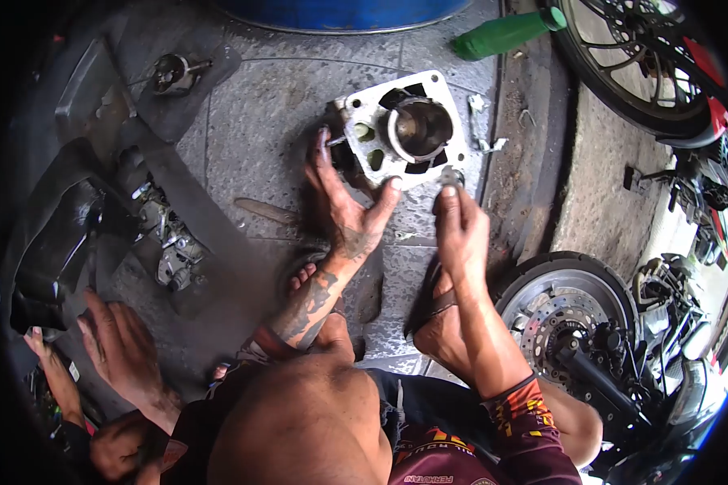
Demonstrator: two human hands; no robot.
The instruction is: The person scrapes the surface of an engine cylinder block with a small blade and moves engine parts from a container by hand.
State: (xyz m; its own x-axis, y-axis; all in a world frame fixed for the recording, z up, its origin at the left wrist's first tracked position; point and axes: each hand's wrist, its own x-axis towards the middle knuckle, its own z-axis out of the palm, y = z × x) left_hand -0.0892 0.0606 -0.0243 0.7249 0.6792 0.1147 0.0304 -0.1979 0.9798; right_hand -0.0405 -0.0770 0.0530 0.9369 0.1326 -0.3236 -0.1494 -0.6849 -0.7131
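Observation:
A motorcycle engine cylinder (465,133) sits on the paved floor, its pale flat gasket face upward around a round dark bore. My left hand (348,212), dirty with grease, grips its lower left corner. Its fingers lie along the left side and the thumb presses by the bottom edge. At the lower right corner, my right hand (462,230) pinches a small flat grey scraper-like piece (448,175) against the face's edge. Its exact kind is partly hidden by my fingers. Pale scraps (477,105) lie right of the cylinder.
A green bottle (505,36) lies near a blue drum (348,14). Motorcycle wheels (570,323) and parts line the right. Left are a dark metal pan (57,234), metal engine parts (174,250) and a flat strip (265,210). Another person's hand (121,347) reaches in lower left.

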